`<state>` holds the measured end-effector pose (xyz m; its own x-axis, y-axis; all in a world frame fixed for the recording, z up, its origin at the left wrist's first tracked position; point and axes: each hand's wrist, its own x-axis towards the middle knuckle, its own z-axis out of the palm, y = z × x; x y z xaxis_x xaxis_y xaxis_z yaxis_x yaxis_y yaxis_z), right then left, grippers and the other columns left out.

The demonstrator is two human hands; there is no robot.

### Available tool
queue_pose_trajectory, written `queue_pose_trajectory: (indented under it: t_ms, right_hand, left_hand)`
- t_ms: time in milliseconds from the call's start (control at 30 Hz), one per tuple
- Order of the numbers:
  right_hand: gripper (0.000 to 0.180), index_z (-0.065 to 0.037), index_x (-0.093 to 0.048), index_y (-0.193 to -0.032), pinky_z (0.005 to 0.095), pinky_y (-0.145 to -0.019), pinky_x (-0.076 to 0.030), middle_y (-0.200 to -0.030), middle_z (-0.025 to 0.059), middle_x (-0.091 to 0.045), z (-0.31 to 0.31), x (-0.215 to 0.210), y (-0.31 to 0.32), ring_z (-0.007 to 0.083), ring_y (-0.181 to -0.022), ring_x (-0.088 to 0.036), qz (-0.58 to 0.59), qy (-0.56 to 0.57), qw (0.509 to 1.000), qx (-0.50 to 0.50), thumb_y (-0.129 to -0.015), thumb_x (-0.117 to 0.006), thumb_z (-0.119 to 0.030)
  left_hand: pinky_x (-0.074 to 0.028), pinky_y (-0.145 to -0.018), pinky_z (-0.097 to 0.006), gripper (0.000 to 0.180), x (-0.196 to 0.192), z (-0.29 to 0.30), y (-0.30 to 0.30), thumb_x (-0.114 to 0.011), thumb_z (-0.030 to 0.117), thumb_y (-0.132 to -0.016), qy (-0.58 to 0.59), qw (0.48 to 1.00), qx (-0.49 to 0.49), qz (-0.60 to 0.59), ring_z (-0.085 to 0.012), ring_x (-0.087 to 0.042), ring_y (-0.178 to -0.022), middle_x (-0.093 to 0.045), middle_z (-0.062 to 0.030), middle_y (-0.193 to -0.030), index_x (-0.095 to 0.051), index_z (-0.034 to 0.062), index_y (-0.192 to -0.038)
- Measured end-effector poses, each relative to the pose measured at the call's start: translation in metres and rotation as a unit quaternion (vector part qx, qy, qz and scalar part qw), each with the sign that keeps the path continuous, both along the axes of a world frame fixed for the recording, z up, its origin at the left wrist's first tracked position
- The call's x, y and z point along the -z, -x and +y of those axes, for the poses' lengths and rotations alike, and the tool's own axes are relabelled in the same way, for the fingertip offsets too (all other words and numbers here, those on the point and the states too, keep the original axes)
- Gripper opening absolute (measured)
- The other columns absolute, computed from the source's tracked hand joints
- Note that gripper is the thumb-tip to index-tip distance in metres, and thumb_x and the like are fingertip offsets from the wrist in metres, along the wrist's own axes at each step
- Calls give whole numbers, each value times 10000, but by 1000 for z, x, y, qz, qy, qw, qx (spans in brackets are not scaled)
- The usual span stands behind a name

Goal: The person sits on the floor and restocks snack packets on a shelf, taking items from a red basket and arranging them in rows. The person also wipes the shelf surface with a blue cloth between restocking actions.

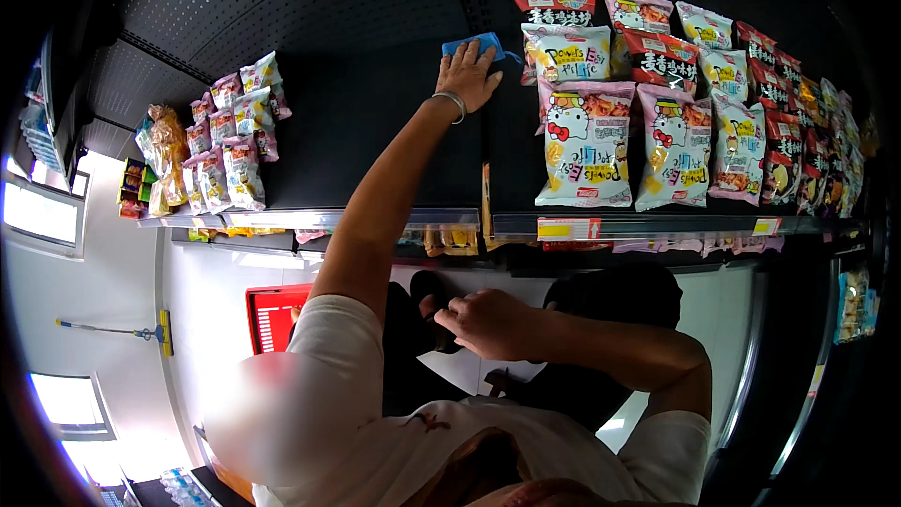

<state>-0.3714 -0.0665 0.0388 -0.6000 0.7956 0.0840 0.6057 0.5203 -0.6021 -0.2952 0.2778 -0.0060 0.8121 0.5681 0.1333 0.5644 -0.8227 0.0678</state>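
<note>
Blue cloth [476, 43] lies flat under my left hand [466, 75], fingers spread and pressing it onto the bare black shelf [357, 131] beside the snack bags [587, 145]. My right hand [483, 322] hangs loosely curled and empty near my waist, well apart.

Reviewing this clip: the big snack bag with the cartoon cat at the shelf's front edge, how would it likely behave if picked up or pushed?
The cartoon-cat snack bag looks puffed and crinkly, so probably light for its size and soft rather than stiff. Its glossy film may slide easily on the dark shelf. It lies flat against neighbouring bags, so a push would likely shift those too. The contents are probably crushable.
</note>
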Motion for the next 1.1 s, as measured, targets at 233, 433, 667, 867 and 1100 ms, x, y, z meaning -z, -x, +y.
queue_pose_trajectory:
  t_ms: [233, 433, 667, 867, 1100]
  right_hand:
    - [290, 3, -561, -1105, 420, -704, -560, -930, 192, -654, 5, -2, -2, 330, -816, -686, -20, 45, 999, 22, -896, -645, -180]
    - [382, 13, -556, -1153, 422, -712, -555, -938, 174, -649, 5, 8, -6, 341, -845, -683, -45, 35, 997, 43, -865, -681, -204]
    - [343, 3, -597, -1126, 424, -754, -568, -977, 165, -673, 7, 4, -7, 318, -898, -692, -90, 19, 994, 56, -861, -677, -200]
    - [316, -1, -603, -1108, 418, -753, -569, -967, 165, -670, 6, 2, -5, 317, -896, -694, -91, 22, 994, 49, -871, -665, -201]
    - [374, 2, -569, -1132, 426, -696, -561, -937, 169, -668, 9, 9, -1, 348, -830, -698, -77, 26, 996, 33, -851, -695, -210]
  left_hand:
    - [-175, -1196, -543, 622, -5, -17, 9, -415, 496, -989, 20, 1000, 5, 8, -345, -203, -1491, -254, -147, -1601, -372, 161, -1512]
    - [-191, -1189, -555, 609, -12, -69, 73, -449, 475, -984, 32, 996, 86, 7, -364, -214, -1484, -258, -159, -1594, -368, 170, -1504]
    - [-177, -1200, -536, 596, -37, -141, 133, -477, 442, -982, 65, 988, 135, 25, -360, -198, -1487, -208, -165, -1601, -376, 177, -1506]
    - [-161, -1211, -507, 561, -41, -169, 150, -472, 385, -995, 95, 977, 190, 5, -336, -185, -1495, -191, -141, -1611, -394, 144, -1496]
    - [-198, -1205, -503, 509, -33, -142, 94, -438, 347, -1023, 33, 981, 189, 15, -320, -207, -1483, -235, -116, -1590, -391, 146, -1487]
